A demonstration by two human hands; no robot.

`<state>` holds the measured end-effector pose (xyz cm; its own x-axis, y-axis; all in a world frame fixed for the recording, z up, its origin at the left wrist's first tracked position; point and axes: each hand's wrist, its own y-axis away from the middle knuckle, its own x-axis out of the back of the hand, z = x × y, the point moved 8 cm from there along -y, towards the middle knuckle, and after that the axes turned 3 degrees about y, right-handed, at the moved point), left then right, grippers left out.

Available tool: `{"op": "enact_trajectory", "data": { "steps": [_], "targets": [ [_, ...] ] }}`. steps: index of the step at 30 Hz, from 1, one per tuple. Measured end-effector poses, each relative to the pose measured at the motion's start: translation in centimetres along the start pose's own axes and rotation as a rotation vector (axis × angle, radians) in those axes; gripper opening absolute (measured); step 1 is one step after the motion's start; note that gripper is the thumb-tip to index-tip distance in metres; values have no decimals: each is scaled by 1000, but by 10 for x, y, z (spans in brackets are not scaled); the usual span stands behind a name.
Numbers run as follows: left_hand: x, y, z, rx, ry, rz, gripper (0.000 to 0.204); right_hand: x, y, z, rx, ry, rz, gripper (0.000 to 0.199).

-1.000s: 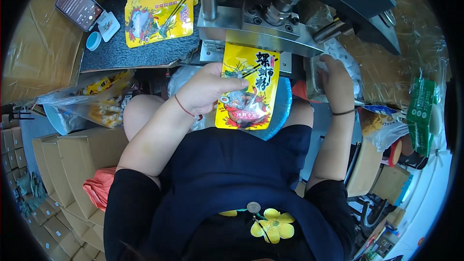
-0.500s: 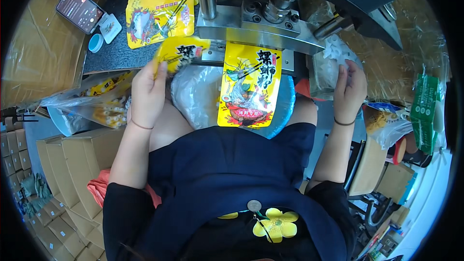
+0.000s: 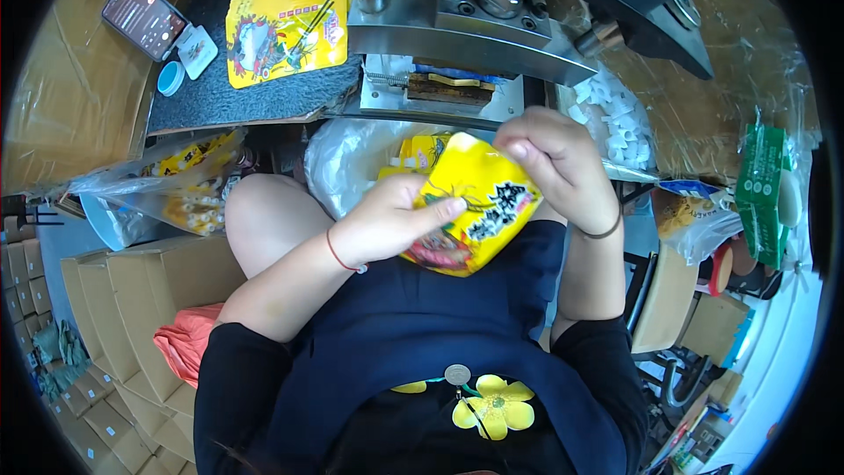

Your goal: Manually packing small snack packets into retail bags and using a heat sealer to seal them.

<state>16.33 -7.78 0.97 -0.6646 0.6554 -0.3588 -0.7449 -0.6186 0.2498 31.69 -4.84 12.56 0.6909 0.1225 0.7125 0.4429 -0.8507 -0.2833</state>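
A yellow printed pouch (image 3: 479,211) is tilted over my lap. My left hand (image 3: 396,220) grips it at the left side, thumb on its front. My right hand (image 3: 558,167) is closed at the pouch's upper right edge, its fingers curled together; what they pinch is hidden. Just beyond the hands, more yellow pouches (image 3: 422,151) lie in a basin lined with clear plastic (image 3: 338,167). Behind that stands a metal press (image 3: 466,53), with a slotted block (image 3: 450,88) below its bar and no pouch in it.
A fanned stack of yellow pouches (image 3: 290,26) lies on the dark mat (image 3: 207,101) at far left, beside a phone (image 3: 145,18) and a small round blue-lidded tub (image 3: 171,79). Small white plastic pieces (image 3: 620,123) fill a bin right of the press. Cardboard boxes (image 3: 158,290) stand at left.
My left hand brought its pouch right and nearer. My right hand left the white pieces and came to the pouch's edge. The pouch that hung at the press is gone from there.
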Motion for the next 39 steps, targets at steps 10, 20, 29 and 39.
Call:
{"op": "enact_trajectory", "data": {
  "steps": [10,20,29,39],
  "targets": [
    [39,-35,19,38,375,60,38,32,53,21,-351,106,294,28],
    [146,24,129,-832,-1386,972,59,-2,45,16,-233,53,240,26],
    [127,49,45,-299,-266,627,23,-23,27,16,-191,40,180,20],
    [30,8,20,-158,-73,241,28,-16,-18,-14,-89,101,167,13]
  ]
}}
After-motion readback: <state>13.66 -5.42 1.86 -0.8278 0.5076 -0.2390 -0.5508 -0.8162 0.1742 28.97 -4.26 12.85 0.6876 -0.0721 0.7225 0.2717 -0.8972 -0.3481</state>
